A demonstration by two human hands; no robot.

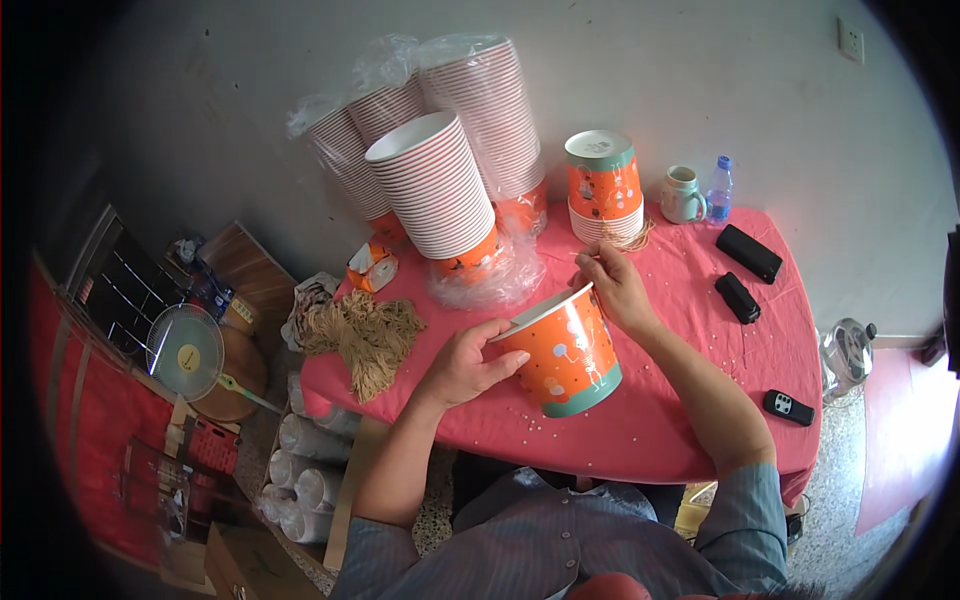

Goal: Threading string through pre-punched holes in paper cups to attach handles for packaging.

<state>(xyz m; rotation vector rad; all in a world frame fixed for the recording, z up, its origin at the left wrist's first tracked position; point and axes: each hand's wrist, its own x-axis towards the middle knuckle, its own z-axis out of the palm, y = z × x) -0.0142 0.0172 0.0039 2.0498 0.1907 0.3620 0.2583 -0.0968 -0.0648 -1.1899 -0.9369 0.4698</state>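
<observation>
An orange paper bucket (568,352) with a white rim and green base band is tilted in front of me, its mouth turned up and to the left. My left hand (465,365) grips its near left rim, thumb outside. Beside the far right of the rim, my right hand (612,285) has its thumb and fingers pinched together; what they hold, if anything, is too small to make out. To the left lies a bundle of tan cords (365,340). An upside-down stack of such buckets (604,190) stands behind my right hand, with a few loose cords next to it.
Tall nested bucket stacks (435,185), some in clear plastic, stand at the back against the wall. A mug (682,195), a water bottle (720,190), black cases (748,253) and a small remote (788,407) sit along the right of the pink-covered table (690,400).
</observation>
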